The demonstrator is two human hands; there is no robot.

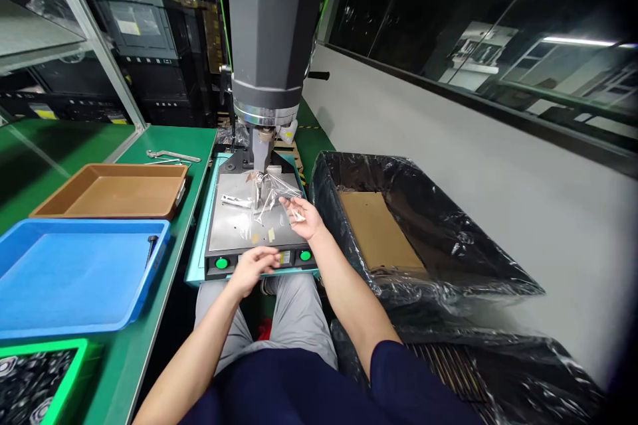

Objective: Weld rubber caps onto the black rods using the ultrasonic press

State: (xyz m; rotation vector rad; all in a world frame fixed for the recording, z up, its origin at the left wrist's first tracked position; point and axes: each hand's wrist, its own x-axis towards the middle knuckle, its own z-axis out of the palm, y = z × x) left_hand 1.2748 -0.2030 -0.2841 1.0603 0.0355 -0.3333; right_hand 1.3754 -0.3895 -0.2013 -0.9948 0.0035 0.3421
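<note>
My right hand [308,220] is closed on a piece of crinkled clear plastic film [279,194], which stretches left to the machine's tip. My left hand [255,269] hovers by the front panel between two green buttons, its fingers loosely bent and apart with nothing visible in them. Above the plate, the dark machine head [266,26] ends in a metal horn [262,149] pointing down into the film. A steel plate [234,229] forms the work surface. On it, left of the film, lies a small whitish strip [236,201].
At the left, a brown tray [119,192] and a blue tray [74,279] stand on the green table, near a wrench [174,155]. A green-rimmed bin [82,358] is in front. To the right, a black plastic-lined bin [478,252] contains cardboard [381,229].
</note>
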